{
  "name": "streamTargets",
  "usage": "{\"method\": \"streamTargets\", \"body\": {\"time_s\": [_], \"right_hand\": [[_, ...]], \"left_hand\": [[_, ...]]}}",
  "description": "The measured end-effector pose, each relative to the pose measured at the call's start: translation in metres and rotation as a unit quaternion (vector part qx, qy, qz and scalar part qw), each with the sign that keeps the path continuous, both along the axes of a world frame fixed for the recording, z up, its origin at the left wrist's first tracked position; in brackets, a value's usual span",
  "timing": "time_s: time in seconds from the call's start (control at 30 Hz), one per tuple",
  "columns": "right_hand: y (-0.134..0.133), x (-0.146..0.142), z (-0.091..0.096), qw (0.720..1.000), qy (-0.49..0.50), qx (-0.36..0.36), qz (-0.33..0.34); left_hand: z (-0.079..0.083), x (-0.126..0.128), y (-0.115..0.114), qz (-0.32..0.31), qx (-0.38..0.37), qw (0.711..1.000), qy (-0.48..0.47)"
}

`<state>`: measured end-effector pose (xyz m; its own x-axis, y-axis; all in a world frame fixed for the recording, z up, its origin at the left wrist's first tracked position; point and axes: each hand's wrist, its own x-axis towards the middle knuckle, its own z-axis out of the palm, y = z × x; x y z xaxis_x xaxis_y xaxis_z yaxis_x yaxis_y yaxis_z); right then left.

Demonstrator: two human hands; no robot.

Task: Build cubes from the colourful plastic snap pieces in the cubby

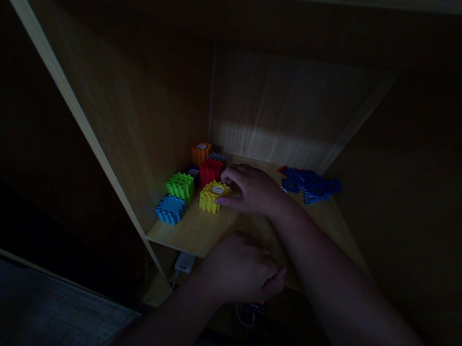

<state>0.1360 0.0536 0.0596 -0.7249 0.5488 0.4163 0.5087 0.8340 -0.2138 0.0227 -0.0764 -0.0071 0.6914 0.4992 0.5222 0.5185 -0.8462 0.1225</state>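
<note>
My right hand point(250, 190) reaches into a wooden shelf compartment, its fingertips closed on the yellow block cube point(211, 196). Around the yellow cube sit a red cube point(210, 170), an orange cube point(200, 152), a green cube point(181, 186) and a blue cube point(171, 209). My left hand point(240, 270) is curled shut at the front edge of the shelf board point(202, 233); something small may stick out below it, but what it holds is hidden. A pile of loose blue pieces point(311, 185) lies to the right of my right hand.
The compartment has a slanted left wall point(103, 109), a lit back panel point(285, 117) and a dark right wall. A white plug or adapter point(184, 262) hangs just under the shelf's front edge. The surroundings are very dark.
</note>
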Motion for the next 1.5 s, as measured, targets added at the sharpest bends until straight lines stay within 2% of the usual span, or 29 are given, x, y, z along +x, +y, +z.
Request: {"method": "streamTargets", "body": {"time_s": [0.37, 0.67, 0.9, 1.23, 1.5], "right_hand": [[0.004, -0.001, -0.006, 0.999, -0.005, -0.022, 0.027], [-0.002, -0.007, -0.005, 1.0, 0.016, 0.015, 0.014], [-0.004, -0.012, -0.007, 0.999, -0.012, 0.031, 0.027], [-0.006, -0.012, -0.009, 0.996, -0.073, 0.024, -0.044], [-0.008, -0.015, -0.012, 0.992, -0.099, 0.017, -0.076]], "left_hand": [[0.001, 0.0, 0.0, -0.002, 0.006, 1.0, -0.002], [0.0, 0.0, 0.001, -0.005, 0.0, 1.0, 0.001], [0.0, 0.001, 0.001, 0.001, 0.001, 1.0, -0.001], [0.003, 0.0, 0.0, 0.002, -0.009, 1.0, 0.007], [0.001, 0.001, 0.0, 0.001, -0.007, 1.0, 0.007]]}}
